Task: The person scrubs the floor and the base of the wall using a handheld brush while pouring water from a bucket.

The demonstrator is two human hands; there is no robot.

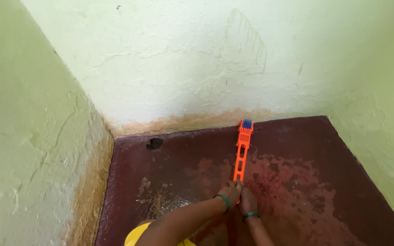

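Both of your hands grip one brush: the left hand (pixel 230 190) and right hand (pixel 247 200) close side by side around the near end of the orange brush (pixel 241 155). Its blue bristles (pixel 246 123) press where the dark red floor (pixel 334 182) meets the pale green wall (pixel 183 59), right of a drain hole (pixel 154 143).

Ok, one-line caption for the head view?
Both hands, left and right, grip an orange long-handled brush reaching across the dark red floor to the wall.
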